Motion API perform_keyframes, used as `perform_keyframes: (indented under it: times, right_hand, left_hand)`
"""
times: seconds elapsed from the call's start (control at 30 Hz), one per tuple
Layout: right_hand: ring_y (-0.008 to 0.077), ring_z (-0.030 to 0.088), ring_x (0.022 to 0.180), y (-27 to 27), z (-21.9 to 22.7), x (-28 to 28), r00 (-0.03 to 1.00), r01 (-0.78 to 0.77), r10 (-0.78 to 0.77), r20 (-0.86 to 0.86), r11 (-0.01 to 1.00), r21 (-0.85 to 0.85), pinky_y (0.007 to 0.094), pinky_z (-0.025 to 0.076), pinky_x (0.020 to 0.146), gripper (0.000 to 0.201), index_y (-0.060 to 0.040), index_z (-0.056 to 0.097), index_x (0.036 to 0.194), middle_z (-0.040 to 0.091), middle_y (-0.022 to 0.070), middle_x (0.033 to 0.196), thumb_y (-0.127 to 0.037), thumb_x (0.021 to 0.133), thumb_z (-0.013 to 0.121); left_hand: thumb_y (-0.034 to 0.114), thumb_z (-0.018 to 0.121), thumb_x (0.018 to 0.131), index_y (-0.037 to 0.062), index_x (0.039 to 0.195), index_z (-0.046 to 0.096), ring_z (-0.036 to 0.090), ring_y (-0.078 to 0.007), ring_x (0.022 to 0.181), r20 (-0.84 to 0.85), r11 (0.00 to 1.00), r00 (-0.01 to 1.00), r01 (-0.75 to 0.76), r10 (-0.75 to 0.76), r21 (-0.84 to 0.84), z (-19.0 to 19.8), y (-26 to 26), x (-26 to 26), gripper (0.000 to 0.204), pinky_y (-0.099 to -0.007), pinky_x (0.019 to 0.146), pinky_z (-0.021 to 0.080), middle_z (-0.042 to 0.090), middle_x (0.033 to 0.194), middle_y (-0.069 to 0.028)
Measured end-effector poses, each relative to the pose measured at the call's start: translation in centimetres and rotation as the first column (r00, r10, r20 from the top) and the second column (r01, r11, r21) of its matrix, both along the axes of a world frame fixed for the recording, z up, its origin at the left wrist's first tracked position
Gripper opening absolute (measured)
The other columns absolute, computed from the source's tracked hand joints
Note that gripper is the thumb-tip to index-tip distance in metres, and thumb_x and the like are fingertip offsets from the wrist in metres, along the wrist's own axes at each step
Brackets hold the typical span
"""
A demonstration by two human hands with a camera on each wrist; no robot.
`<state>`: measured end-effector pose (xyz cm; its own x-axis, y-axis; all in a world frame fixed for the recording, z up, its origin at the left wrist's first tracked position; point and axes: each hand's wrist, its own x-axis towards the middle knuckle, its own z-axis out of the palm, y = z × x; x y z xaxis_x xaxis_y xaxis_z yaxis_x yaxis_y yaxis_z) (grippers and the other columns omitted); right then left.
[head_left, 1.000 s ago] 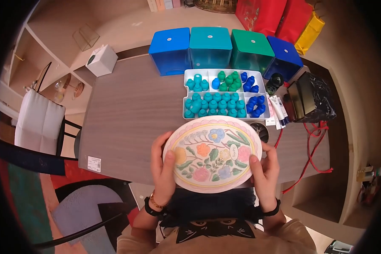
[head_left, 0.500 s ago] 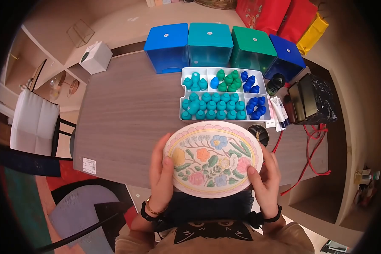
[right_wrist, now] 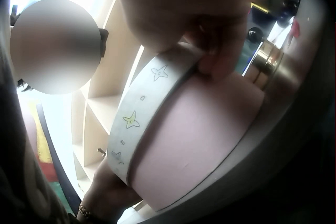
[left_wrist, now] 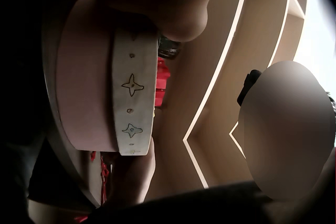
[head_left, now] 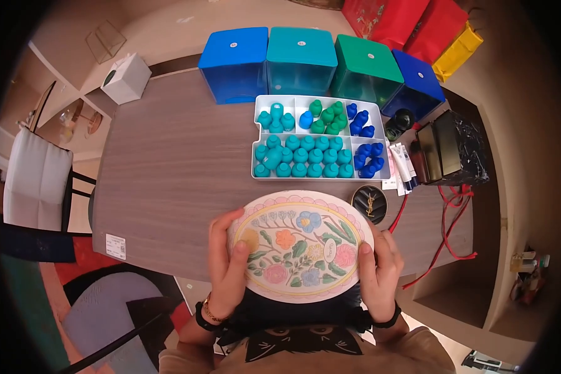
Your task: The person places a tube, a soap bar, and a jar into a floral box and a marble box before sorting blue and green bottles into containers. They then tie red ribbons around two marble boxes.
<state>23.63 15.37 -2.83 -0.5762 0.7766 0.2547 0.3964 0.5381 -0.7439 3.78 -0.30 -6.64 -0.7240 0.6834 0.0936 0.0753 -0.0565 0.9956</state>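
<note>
Brown wood-grain table (head_left: 168, 156) before person, colored plastic boxes (head_left: 302, 59) along far edge; white compartment tray (head_left: 305, 138) of teal, green, blue bottles beyond oval floral-lidded pink box (head_left: 300, 249), held at near edge; left hand (head_left: 227, 268), right hand (head_left: 381, 271) grip opposite ends, thumbs on lid

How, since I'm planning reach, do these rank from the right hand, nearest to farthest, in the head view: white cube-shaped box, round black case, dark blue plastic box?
From the right hand:
1. Round black case, just beyond it.
2. Dark blue plastic box, far right.
3. White cube-shaped box, far left.
</note>
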Motion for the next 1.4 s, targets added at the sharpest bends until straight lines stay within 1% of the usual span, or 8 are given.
perform_keyframes:
  times: [0.17,0.27,0.57,0.67,0.97,1.27,1.37,1.4]
  right_hand:
    - [0.0295,0.065,0.069,0.1,-0.3,-0.1,0.996,-0.012,0.004,0.093,0.996,0.085,0.0372,0.05,0.063,0.034,0.0045,0.061,0.129,0.063,0.0194,0.088,-0.011,0.1,0.056]
    - [0.0356,0.071,0.073,-0.4,-0.6,-0.3,0.998,0.029,-0.028,0.048,0.999,-0.015,0.0405,0.054,0.065,0.035,0.0028,0.058,0.132,0.067,0.0248,0.091,-0.013,0.101,0.055]
    - [0.036,0.072,0.069,0.1,0.4,-0.1,0.994,-0.017,0.028,0.101,0.995,-0.103,0.0406,0.055,0.063,0.034,0.0039,0.057,0.133,0.069,0.0233,0.08,-0.014,0.104,0.054]
    - [0.0341,0.072,0.068,0.1,-0.2,-0.1,0.998,-0.029,0.031,0.049,0.999,-0.039,0.0396,0.055,0.063,0.035,0.0036,0.058,0.133,0.069,0.0229,0.079,-0.016,0.105,0.054]
    - [0.0074,0.048,0.052,-0.1,1.1,0.1,0.999,-0.029,0.001,-0.048,0.808,-0.589,0.0264,0.039,0.051,0.04,0.0043,0.056,0.135,0.06,0.0045,0.068,-0.02,0.104,0.056]
    - [0.0002,0.045,0.054,0.2,-0.3,0.1,0.984,-0.122,-0.022,-0.179,0.647,-0.752,0.0185,0.033,0.044,0.04,0.0028,0.056,0.138,0.054,-0.0036,0.071,-0.018,0.103,0.057]
    - [0.0018,0.05,0.058,0.4,-0.4,-0.3,0.986,-0.087,-0.056,-0.155,0.621,-0.779,0.0196,0.039,0.05,0.039,0.0036,0.057,0.137,0.055,-0.0031,0.073,-0.018,0.104,0.056]
    - [0.0034,0.053,0.061,0.4,-1.0,-0.2,0.985,-0.116,-0.007,-0.173,0.714,-0.69,0.0206,0.041,0.054,0.039,0.004,0.057,0.136,0.059,-0.0013,0.075,-0.018,0.104,0.055]
  left_hand:
    - [0.024,0.055,0.102,-0.0034,0.138,0.049,0.048,-0.0262,0.123,-0.16,0.999,0.987,0.007,-0.015,-0.049,0.4,0.2,-0.2,0.046,-0.0375,0.109,0.035,0.049,0.131,-0.0164]
    - [0.023,0.056,0.101,-0.004,0.138,0.049,0.049,-0.0265,0.121,-0.186,0.997,0.982,0.011,-0.025,-0.077,0.6,0.3,-0.2,0.046,-0.0374,0.106,0.038,0.049,0.131,-0.0167]
    - [0.022,0.059,0.101,-0.0031,0.131,0.055,0.053,-0.0255,0.112,-0.193,0.994,0.981,-0.015,-0.007,-0.112,0.6,1.1,-0.8,0.04,-0.0367,0.099,0.042,0.053,0.121,-0.0159]
    - [0.022,0.06,0.1,-0.0034,0.132,0.055,0.053,-0.0264,0.112,-0.23,0.992,0.973,-0.007,-0.023,-0.129,1.0,1.0,-0.9,0.041,-0.037,0.099,0.042,0.054,0.122,-0.0165]
    - [0.023,0.062,0.097,-0.0046,0.131,0.056,0.055,-0.03,0.113,-0.35,0.993,0.937,-0.04,-0.001,-0.11,1.7,0.3,-0.9,0.044,-0.039,0.098,0.044,0.056,0.122,-0.0183]
    - [0.037,0.062,0.096,-0.0068,0.125,0.062,0.058,-0.0326,0.111,-0.426,0.992,0.904,-0.03,-0.027,-0.126,2.7,-0.4,-1.8,0.052,-0.0401,0.096,0.046,0.059,0.119,-0.0206]
    - [0.042,0.059,0.096,-0.0076,0.124,0.063,0.059,-0.0334,0.11,-0.416,0.996,0.909,-0.015,-0.023,-0.088,2.6,-0.6,-2.0,0.057,-0.0405,0.096,0.046,0.06,0.117,-0.021]
    - [0.042,0.058,0.096,-0.0078,0.124,0.063,0.06,-0.0332,0.109,-0.423,0.997,0.906,-0.025,-0.01,-0.076,2.4,-0.6,-2.1,0.058,-0.0405,0.096,0.046,0.06,0.118,-0.0212]
